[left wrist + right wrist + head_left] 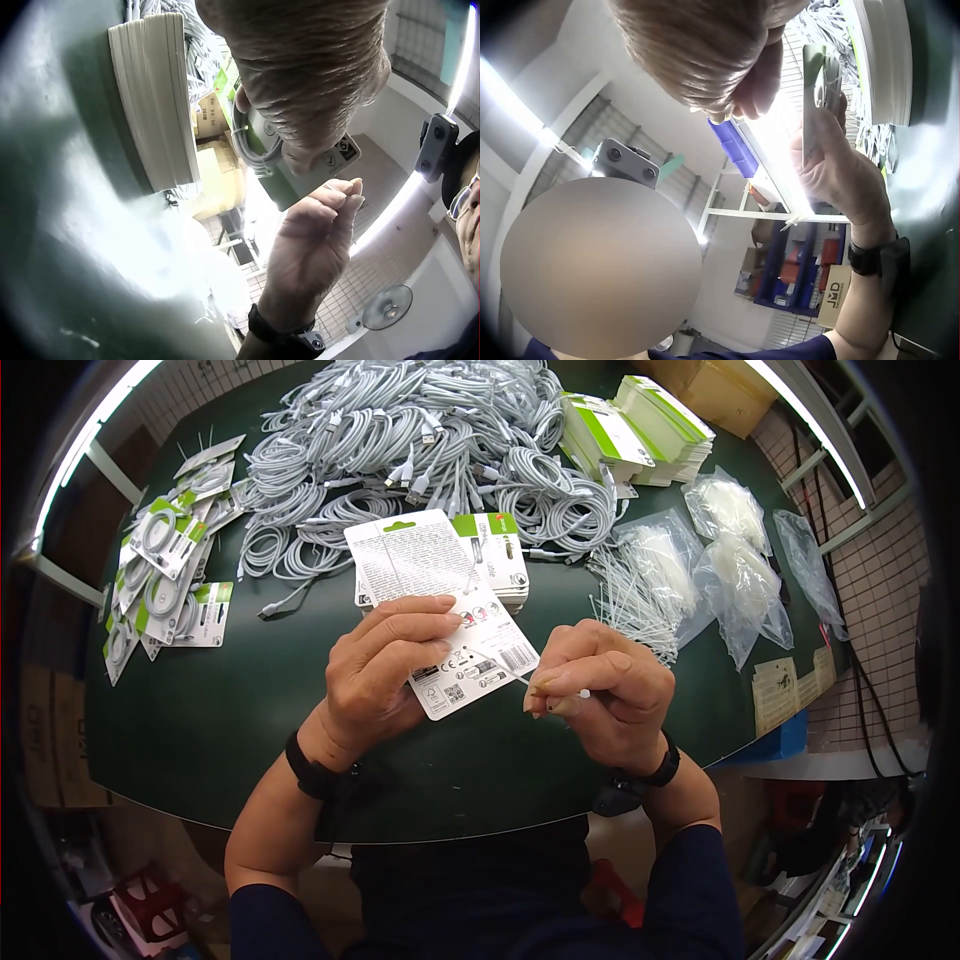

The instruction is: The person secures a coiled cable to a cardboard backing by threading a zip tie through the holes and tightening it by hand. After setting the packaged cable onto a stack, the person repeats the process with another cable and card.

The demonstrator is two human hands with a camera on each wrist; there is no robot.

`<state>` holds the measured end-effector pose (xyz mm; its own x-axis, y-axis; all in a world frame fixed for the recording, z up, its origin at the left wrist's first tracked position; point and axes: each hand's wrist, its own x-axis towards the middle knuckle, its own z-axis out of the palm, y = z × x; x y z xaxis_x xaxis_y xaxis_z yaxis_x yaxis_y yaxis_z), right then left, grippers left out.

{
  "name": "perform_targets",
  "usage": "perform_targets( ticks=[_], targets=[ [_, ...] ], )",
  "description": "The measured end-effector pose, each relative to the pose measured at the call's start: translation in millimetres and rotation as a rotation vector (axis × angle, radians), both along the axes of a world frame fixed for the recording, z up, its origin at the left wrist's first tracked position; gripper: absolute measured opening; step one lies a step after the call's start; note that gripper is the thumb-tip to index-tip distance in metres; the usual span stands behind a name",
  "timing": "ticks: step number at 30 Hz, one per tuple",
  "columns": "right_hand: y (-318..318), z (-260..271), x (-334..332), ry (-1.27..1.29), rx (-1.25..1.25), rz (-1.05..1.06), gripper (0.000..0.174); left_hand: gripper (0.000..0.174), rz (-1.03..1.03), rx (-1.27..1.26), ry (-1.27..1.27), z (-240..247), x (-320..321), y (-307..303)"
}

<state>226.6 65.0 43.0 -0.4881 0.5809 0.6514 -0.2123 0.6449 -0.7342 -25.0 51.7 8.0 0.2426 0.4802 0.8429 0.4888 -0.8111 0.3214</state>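
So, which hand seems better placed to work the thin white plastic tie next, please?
Probably the right hand: it pinches the tie, while the left hand grips the rectangular white printed card.

Head view: dark green table (250, 735) had a curved edge; 2 lit tubes (85, 440) flanked it. Beige tiled wall (870, 580) stood at right. Right wrist view: blue shelving (769, 279) held red items (789, 271).

The place looks like a packing workshop: a green worktable (300, 750) bears a heap of coiled grey USB cables (400, 440), stacks of printed cards (635, 430) and bags of white zip ties (740, 575), under tube lights (95, 435) on metal frames.
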Motion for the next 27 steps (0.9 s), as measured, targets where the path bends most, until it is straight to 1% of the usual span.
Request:
perform_targets(
  ticks=[4, 11, 12, 16, 18, 19, 22, 27],
  targets=[
    [3.6, -2.6, -1.9, 0.013, -0.004, -0.011, 0.021, 0.034, -0.009, -0.006, 0.000, 2.0, 2.3, -2.0],
    [10.2, 0.0, 1.6, -0.129, 0.175, -0.083, 0.024, 0.032, -0.035, -0.018, -0.023, 11.5, 10.6, -12.5],
    [10.4, 1.1, 2.0, -0.130, 0.179, -0.083, 0.024, 0.030, -0.020, 0.004, 0.003, 12.9, 11.2, -14.8],
    [9.8, 6.1, 3.9, -0.179, 0.110, -0.025, 0.023, 0.024, 0.034, 0.076, 0.110, 21.0, 13.7, -25.6],
    [10.7, 12.4, 6.7, -0.237, 0.019, 0.038, 0.021, 0.022, 0.089, 0.128, 0.210, 26.3, 16.0, -31.6],
    [11.0, 14.5, 7.8, -0.264, -0.028, 0.067, 0.020, 0.022, 0.077, 0.129, 0.215, 28.6, 17.4, -34.7],
    [12.8, 16.2, 9.8, -0.237, -0.104, 0.082, 0.019, 0.022, 0.179, 0.139, 0.318, 35.6, 21.0, -43.0],
    [14.5, 14.8, 11.4, -0.222, -0.231, 0.151, 0.018, 0.019, 0.181, 0.213, 0.400, 50.9, 22.2, -41.8]
  ],
)
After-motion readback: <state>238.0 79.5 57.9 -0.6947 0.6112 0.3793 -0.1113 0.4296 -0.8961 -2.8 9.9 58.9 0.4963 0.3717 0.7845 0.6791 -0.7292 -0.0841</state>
